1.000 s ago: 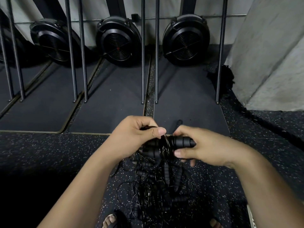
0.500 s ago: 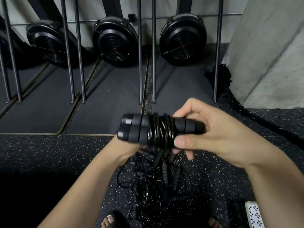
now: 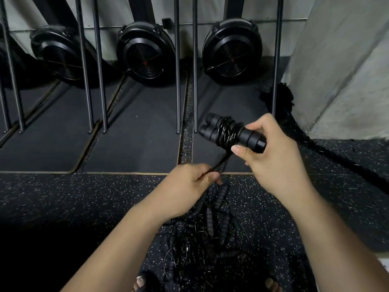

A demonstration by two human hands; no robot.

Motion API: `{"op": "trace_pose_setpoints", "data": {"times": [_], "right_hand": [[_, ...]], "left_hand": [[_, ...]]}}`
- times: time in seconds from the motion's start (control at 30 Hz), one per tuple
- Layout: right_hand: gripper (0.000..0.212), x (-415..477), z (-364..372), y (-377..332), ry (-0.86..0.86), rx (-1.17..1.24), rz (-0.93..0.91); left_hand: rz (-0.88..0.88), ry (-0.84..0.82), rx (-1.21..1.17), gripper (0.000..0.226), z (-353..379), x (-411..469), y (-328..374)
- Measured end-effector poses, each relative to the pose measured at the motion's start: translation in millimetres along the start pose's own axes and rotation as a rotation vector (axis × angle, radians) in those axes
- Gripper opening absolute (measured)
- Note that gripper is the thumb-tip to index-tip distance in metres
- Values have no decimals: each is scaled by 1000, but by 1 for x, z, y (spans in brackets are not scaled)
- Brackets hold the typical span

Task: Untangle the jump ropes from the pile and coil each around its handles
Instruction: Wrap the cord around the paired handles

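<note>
Your left hand point(image 3: 189, 182) has dropped off the handles point(image 3: 251, 137) to pinch the cord point(image 3: 221, 162) taut while your right hand point(image 3: 277, 159) grips them.

place: gym | rowing-machine fan flywheels point(image 3: 146, 52) | speckled rubber floor point(image 3: 63, 197) | thick battle rope point(image 3: 336, 157)
</note>
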State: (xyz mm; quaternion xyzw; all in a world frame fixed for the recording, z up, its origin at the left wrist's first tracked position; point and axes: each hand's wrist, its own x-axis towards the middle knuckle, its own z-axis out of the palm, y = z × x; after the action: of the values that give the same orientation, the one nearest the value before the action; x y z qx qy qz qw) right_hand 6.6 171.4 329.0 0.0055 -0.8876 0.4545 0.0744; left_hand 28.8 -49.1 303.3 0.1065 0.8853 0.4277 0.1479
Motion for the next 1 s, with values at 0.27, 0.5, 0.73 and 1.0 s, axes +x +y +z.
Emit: {"op": "trace_pose_setpoints", "data": {"times": [0.27, 0.5, 0.73, 1.0], "right_hand": [[42, 0, 13, 3, -360, -243, 81], [41, -8, 5, -3, -801, -120, 33], [40, -17, -15, -19, -1050, 292, 44], [38, -16, -21, -30, -910, 706, -9]], "left_hand": [[47, 49, 69, 19, -30, -8, -6], [42, 44, -142, 19, -39, -13, -9], [112, -24, -382, 25, -50, -14, -12], [41, 24, -692, 21, -43, -7, -2]]}}
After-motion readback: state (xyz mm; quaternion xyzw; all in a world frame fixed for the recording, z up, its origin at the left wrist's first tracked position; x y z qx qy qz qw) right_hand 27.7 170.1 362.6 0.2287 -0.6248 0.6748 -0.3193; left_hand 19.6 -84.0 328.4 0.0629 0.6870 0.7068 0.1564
